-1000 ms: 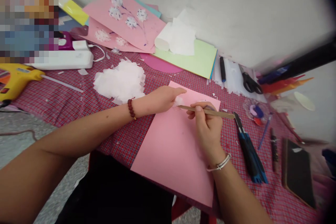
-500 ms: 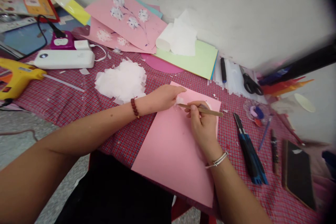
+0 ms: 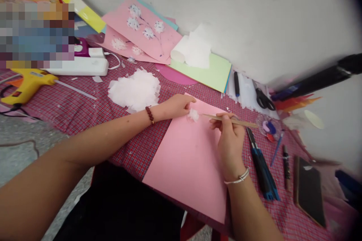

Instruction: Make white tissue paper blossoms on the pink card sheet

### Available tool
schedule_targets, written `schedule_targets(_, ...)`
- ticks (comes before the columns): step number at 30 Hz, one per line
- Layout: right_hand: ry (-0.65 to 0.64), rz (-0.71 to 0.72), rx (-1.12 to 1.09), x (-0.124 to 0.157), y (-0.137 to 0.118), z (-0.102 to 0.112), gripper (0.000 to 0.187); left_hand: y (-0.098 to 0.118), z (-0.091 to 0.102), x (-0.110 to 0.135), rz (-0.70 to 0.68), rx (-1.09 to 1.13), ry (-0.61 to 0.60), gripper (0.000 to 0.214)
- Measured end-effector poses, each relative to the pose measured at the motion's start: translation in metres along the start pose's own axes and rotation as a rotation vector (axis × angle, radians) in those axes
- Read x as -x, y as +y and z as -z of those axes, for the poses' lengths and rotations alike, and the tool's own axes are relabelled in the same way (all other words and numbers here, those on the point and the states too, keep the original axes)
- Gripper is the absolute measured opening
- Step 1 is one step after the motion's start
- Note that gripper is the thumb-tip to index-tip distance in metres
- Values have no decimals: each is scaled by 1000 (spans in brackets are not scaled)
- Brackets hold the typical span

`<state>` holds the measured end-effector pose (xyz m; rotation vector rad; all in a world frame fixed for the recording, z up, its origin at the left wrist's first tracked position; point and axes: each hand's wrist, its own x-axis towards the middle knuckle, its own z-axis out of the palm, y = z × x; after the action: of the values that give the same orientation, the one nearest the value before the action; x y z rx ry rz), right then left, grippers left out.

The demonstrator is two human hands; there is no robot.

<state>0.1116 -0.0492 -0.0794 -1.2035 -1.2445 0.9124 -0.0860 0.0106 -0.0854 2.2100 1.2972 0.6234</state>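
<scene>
A pink paper sheet point(image 3: 183, 158) lies on the red checked tablecloth point(image 3: 70, 109) in front of me. Near its far corner sits a small white tissue tuft point(image 3: 194, 115). My left hand point(image 3: 177, 106) rests at the sheet's edge, fingers curled, fingertips touching the tuft. My right hand point(image 3: 229, 135) is closed around a thin wooden stick point(image 3: 226, 119) held level, whose tip points at the tuft from the right.
A pile of white tissue pieces point(image 3: 134, 90) lies left of my left hand. A yellow glue gun point(image 3: 26, 84), white power strip point(image 3: 79, 70), pink flower sheets point(image 3: 144, 30), green paper point(image 3: 209, 71), scissors point(image 3: 263, 99), blue-black knives point(image 3: 261, 167), paint dish point(image 3: 267, 126) and dark phone point(image 3: 309, 192) surround them.
My right hand has shifted right and drawn the stick back, so the white tuft now shows clearly. The view has shifted slightly; my left hand stays by the tuft.
</scene>
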Motion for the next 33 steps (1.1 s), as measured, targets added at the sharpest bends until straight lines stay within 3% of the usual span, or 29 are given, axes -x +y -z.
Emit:
schedule_targets(4,12,-169,-251,-5,3,2,17,-2,13,1,39,240,63,44)
schedule_targets(8,-10,-254,-366,-8,6,2,17,-6,69,22,30,538,252,48)
schedule_targets(11,-73,-289,-389,-9,11,1,16,-9,117,58,3,427,416,40)
schedule_targets(14,-121,-291,-350,-9,16,-1,16,-15,138,102,84,235,436,32)
schedule_targets(18,-123,-272,-307,-7,19,-1,16,-27,120,150,199,-209,267,24)
schedule_targets(21,-140,-271,-279,-8,21,0,13,-34,101,163,-1,-577,73,19)
schedule_targets(23,-146,-266,-249,-8,23,1,15,-36,95,161,-161,-674,-24,21)
schedule_targets(28,-131,-263,-208,-7,25,1,16,-42,94,145,-300,-559,-107,20)
schedule_targets(33,-146,-276,-186,-5,18,0,14,-49,90,135,-116,-243,-13,18)
